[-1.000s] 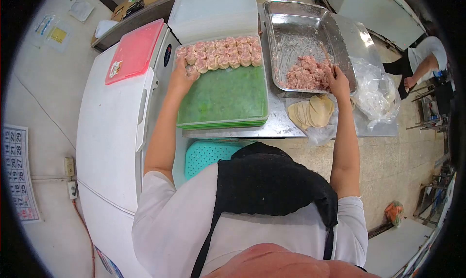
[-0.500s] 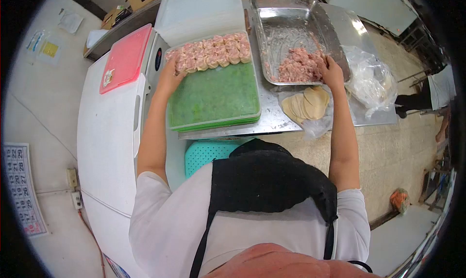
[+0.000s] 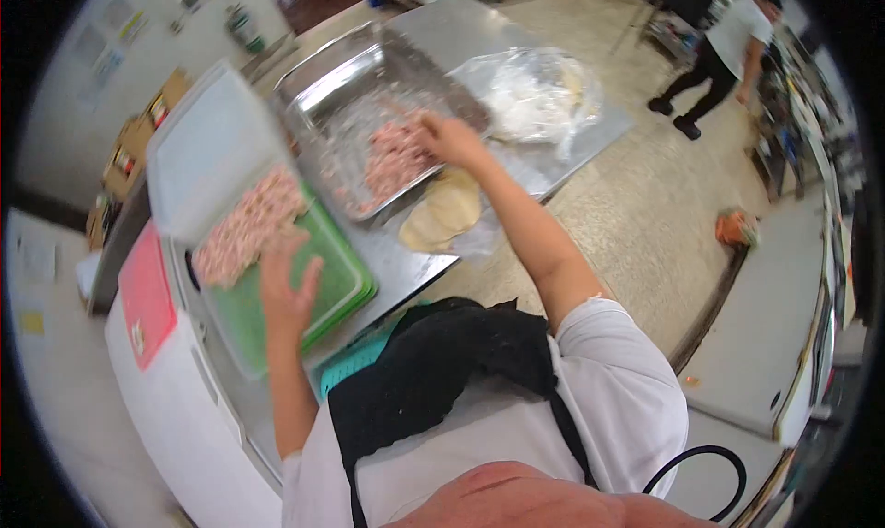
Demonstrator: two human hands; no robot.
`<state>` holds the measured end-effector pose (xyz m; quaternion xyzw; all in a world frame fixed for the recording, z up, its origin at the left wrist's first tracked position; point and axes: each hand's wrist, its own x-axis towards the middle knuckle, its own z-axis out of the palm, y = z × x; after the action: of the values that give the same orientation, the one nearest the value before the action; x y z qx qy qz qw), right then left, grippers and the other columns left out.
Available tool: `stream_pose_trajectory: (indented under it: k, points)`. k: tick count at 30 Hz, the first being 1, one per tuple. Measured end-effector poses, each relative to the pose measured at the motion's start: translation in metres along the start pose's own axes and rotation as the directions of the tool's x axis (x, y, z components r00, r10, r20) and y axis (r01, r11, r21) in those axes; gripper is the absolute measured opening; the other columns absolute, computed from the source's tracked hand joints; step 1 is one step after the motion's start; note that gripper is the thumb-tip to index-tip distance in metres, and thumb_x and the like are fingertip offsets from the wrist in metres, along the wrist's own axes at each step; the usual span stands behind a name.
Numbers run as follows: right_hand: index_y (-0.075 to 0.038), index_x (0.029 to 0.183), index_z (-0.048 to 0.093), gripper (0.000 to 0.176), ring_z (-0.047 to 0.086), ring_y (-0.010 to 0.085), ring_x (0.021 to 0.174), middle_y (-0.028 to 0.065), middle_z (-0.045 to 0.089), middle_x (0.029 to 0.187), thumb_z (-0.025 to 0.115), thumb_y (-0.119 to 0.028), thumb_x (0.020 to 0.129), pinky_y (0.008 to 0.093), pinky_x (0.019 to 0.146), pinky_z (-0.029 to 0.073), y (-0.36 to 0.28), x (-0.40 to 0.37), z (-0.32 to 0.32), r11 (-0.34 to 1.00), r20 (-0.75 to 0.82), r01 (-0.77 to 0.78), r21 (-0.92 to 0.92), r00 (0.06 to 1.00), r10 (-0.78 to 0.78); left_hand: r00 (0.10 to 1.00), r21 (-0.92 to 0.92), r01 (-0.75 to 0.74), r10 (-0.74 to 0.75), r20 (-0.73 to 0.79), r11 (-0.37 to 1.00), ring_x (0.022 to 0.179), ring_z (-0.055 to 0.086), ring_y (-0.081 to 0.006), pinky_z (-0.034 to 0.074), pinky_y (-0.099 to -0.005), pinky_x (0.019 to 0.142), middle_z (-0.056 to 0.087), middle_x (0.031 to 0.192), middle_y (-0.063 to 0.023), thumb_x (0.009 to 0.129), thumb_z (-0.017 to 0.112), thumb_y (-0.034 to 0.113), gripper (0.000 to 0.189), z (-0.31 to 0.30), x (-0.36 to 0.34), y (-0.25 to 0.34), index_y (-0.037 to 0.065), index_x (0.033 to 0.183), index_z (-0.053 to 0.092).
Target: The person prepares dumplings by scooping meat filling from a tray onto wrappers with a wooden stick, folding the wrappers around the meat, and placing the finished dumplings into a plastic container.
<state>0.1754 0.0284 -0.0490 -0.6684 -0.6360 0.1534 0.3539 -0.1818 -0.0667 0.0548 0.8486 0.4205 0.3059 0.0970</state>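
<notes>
The dumpling block slants lengthwise toward upper right, left hand fingers spread, right hand fingers too unclear to tell.

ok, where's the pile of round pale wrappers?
Head view, just above centre: the wrappers lie on the metal table by the near edge of the rectangular metal pan, left of the right forearm.

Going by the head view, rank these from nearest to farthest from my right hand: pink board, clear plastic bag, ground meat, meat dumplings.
From your right hand:
1. Ground meat, close on its left.
2. Clear plastic bag, to its right.
3. Meat dumplings, off to its left.
4. Pink board, farthest left.
</notes>
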Motion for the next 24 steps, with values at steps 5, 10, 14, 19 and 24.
stream_pose_trajectory:
  k: [5,10,14,19,24]
  points:
    - [-0.009,0.1,0.058,0.027,0.06,0.0381,0.089,0.0182,0.063,0.097,0.056,-0.031,0.084,0.0486,0.074,0.047,0.009,-0.004,0.004,0.991,-0.103,0.114,0.068,0.989,-0.106,0.969,-0.407,-0.081,0.168,0.183,0.91,0.112,0.055,-0.0309,0.042,-0.0388,0.096,0.058,0.119,-0.0154,0.077,0.068,0.005,0.034,0.086,0.005,0.059,0.005,0.11,0.062]
    - [-0.006,0.093,0.058,0.024,0.059,0.0377,0.084,0.0174,0.061,0.09,0.059,-0.028,0.083,0.0464,0.071,0.046,0.003,-0.012,-0.01,0.969,-0.061,0.105,0.224,0.994,-0.094,0.959,-0.537,0.035,0.122,0.254,0.843,0.107,0.056,-0.0341,0.044,-0.0397,0.091,0.058,0.115,-0.0175,0.078,0.066,0.005,0.032,0.157,0.008,0.051,0.004,0.11,0.061]
    - [-0.004,0.091,0.059,0.026,0.059,0.0353,0.08,0.0163,0.06,0.086,0.062,-0.028,0.082,0.0439,0.069,0.045,0.011,-0.02,-0.012,0.915,-0.106,0.202,0.349,0.979,-0.176,0.954,-0.437,-0.105,0.214,0.208,0.893,0.105,0.055,-0.0364,0.044,-0.0399,0.091,0.056,0.118,-0.0192,0.082,0.061,0.004,0.03,0.189,0.025,0.047,0.003,0.111,0.06]
    - [-0.003,0.092,0.061,0.028,0.059,0.0311,0.076,0.0158,0.06,0.082,0.062,-0.03,0.082,0.0415,0.067,0.045,0.005,-0.046,-0.037,0.921,0.038,0.188,0.34,0.976,-0.213,0.944,-0.373,-0.203,0.282,0.171,0.905,0.111,0.05,-0.0401,0.039,-0.0441,0.096,0.053,0.121,-0.0221,0.084,0.06,0.016,0.036,0.231,0.035,0.052,0.003,0.117,0.057]
    - [-0.004,0.092,0.062,0.031,0.061,0.0307,0.076,0.0161,0.062,0.082,0.06,-0.034,0.084,0.0406,0.067,0.046,-0.001,-0.06,-0.049,0.955,0.207,0.133,0.264,0.96,-0.191,0.955,-0.004,-0.245,0.243,0.173,0.969,0.114,0.049,-0.0389,0.036,-0.0432,0.1,0.053,0.122,-0.0221,0.084,0.059,0.026,0.041,0.252,0.033,0.055,0.004,0.119,0.058]
